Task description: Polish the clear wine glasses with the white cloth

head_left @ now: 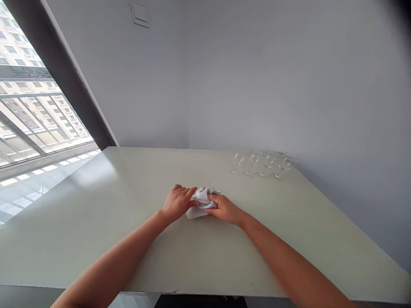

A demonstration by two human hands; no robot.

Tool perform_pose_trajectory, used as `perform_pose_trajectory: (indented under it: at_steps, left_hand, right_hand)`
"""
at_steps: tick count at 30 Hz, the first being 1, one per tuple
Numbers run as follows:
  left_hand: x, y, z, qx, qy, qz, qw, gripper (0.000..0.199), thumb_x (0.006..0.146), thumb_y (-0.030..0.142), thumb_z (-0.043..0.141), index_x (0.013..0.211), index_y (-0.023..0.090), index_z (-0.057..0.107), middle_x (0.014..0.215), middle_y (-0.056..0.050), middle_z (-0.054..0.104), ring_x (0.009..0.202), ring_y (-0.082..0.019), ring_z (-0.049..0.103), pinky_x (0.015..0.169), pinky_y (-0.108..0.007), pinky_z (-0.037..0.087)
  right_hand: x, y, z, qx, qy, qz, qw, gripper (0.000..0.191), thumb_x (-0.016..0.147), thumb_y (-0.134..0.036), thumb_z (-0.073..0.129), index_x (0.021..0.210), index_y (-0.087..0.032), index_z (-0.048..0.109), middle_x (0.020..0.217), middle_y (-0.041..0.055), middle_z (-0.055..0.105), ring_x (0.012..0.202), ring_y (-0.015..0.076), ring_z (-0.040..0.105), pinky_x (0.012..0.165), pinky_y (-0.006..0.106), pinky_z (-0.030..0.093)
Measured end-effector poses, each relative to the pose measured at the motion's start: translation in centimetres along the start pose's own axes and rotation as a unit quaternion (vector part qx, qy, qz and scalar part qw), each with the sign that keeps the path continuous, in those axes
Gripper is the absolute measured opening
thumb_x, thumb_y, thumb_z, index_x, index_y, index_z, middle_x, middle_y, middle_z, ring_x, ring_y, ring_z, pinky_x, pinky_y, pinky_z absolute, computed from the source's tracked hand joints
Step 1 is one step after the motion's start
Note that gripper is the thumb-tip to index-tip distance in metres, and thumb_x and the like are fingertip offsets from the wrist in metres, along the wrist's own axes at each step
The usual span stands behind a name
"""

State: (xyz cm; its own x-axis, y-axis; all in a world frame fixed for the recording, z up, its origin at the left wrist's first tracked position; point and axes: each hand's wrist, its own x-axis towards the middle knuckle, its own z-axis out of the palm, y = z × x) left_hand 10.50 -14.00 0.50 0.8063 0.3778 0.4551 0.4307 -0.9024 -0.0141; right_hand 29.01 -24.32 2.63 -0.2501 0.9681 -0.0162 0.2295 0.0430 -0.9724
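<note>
The cloth (202, 197) near the middle looks plain white to me, faintly lavender in its folds. The glass (215, 192) against it reads colourless, like the 4 wine glasses (269, 161) at far right. From here I make the table (128, 179) pale greenish cream, the walls (289, 85) flat blue-grey, the left window frame (60, 64) dark brown, the building (16, 51) beyond beige, gridded with windows.

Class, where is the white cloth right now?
In the head view, the white cloth is below the picture's centre, between the left hand and the right hand, which grips it, over the table.
</note>
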Motion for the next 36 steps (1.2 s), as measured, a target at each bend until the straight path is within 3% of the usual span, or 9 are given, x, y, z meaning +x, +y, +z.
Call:
perform_pose_trajectory:
  at_steps: [7, 11, 16, 21, 23, 27, 29, 33, 36]
  left_hand:
    - [0.9, 0.7, -1.9, 0.074, 0.097, 0.011, 0.993, 0.027, 0.086, 0.036, 0.046, 0.106, 0.020, 0.052, 0.081, -0.004, 0.064, 0.081, -0.018, 0.056, 0.085, -0.038, 0.030]
    - [1.1, 1.2, -2.8, 0.075, 0.116, 0.053, 0.989, 0.022, 0.086, 0.031, 0.046, 0.103, 0.020, 0.054, 0.073, -0.002, 0.062, 0.070, -0.015, 0.054, 0.076, -0.033, 0.032]
    - [0.9, 0.5, -3.2, -0.078, -0.017, -0.035, 0.996, 0.030, 0.085, 0.043, 0.043, 0.090, 0.020, 0.060, 0.062, -0.001, 0.059, 0.061, -0.013, 0.050, 0.062, -0.028, 0.032]
    - [1.2, 0.0, -3.5, -0.333, -0.274, -0.112, 0.895, 0.045, 0.084, 0.054, 0.034, 0.079, 0.018, 0.061, 0.066, 0.000, 0.060, 0.057, -0.011, 0.052, 0.050, -0.023, 0.034]
    - [1.4, 0.6, -3.6, -0.291, -0.225, -0.119, 0.922, 0.041, 0.086, 0.050, 0.034, 0.087, 0.019, 0.061, 0.073, -0.002, 0.062, 0.063, -0.013, 0.054, 0.056, -0.024, 0.037]
    - [1.9, 2.2, -3.8, -0.058, 0.001, -0.057, 0.997, 0.029, 0.087, 0.033, 0.040, 0.108, 0.019, 0.055, 0.084, -0.007, 0.064, 0.082, -0.019, 0.055, 0.079, -0.035, 0.036]
    - [2.2, 2.2, -4.0, -0.019, 0.012, -0.017, 1.000, 0.027, 0.087, 0.032, 0.040, 0.103, 0.018, 0.058, 0.074, -0.006, 0.062, 0.076, -0.018, 0.055, 0.078, -0.036, 0.035]
    - [3.2, 0.5, -5.0, -0.154, -0.121, -0.056, 0.979, 0.032, 0.084, 0.045, 0.042, 0.082, 0.020, 0.061, 0.062, -0.001, 0.057, 0.059, -0.013, 0.050, 0.063, -0.029, 0.037]
    - [4.2, -0.8, -5.8, -0.338, -0.315, -0.080, 0.883, 0.041, 0.082, 0.053, 0.039, 0.072, 0.018, 0.059, 0.061, 0.000, 0.055, 0.053, -0.011, 0.047, 0.053, -0.025, 0.037]
  right_hand:
    - [0.9, 1.4, -0.1, 0.241, 0.065, 0.020, 0.968, 0.037, 0.074, -0.038, 0.062, 0.102, -0.015, 0.057, 0.069, 0.0019, 0.062, 0.052, 0.0141, 0.061, 0.049, 0.027, 0.051]
    - [0.5, 0.6, -0.3, 0.285, 0.034, 0.031, 0.957, 0.037, 0.075, -0.039, 0.062, 0.104, -0.017, 0.055, 0.069, 0.0021, 0.062, 0.052, 0.0143, 0.061, 0.043, 0.024, 0.049]
    - [0.0, 0.0, -0.2, 0.151, -0.001, 0.016, 0.988, 0.034, 0.067, -0.031, 0.070, 0.096, -0.016, 0.062, 0.080, 0.0031, 0.064, 0.068, 0.0174, 0.063, 0.053, 0.026, 0.051]
    - [-0.4, -0.3, -0.7, 0.115, -0.039, 0.018, 0.992, 0.028, 0.065, -0.029, 0.071, 0.089, -0.015, 0.066, 0.082, 0.0040, 0.064, 0.077, 0.0194, 0.062, 0.063, 0.031, 0.053]
    - [-0.2, -0.1, -1.0, 0.147, -0.007, 0.018, 0.989, 0.031, 0.064, -0.030, 0.072, 0.090, -0.014, 0.066, 0.079, 0.0043, 0.064, 0.074, 0.0196, 0.062, 0.059, 0.031, 0.054]
    - [0.4, 0.4, -1.5, 0.269, 0.069, 0.032, 0.960, 0.032, 0.070, -0.033, 0.068, 0.095, -0.015, 0.062, 0.069, 0.0014, 0.063, 0.053, 0.0128, 0.060, 0.052, 0.028, 0.052]
    - [0.3, 0.2, -1.5, 0.288, 0.066, 0.030, 0.955, 0.032, 0.071, -0.034, 0.066, 0.097, -0.016, 0.061, 0.070, 0.0012, 0.063, 0.050, 0.0109, 0.058, 0.050, 0.027, 0.052]
    - [-0.6, -1.4, -1.5, 0.188, 0.021, -0.008, 0.982, 0.035, 0.066, -0.032, 0.070, 0.096, -0.015, 0.064, 0.083, 0.0043, 0.063, 0.066, 0.0161, 0.062, 0.057, 0.031, 0.054]
    - [-1.3, -2.2, -1.7, 0.119, -0.025, -0.007, 0.993, 0.032, 0.066, -0.030, 0.069, 0.094, -0.015, 0.065, 0.083, 0.0038, 0.064, 0.075, 0.0186, 0.062, 0.065, 0.033, 0.054]
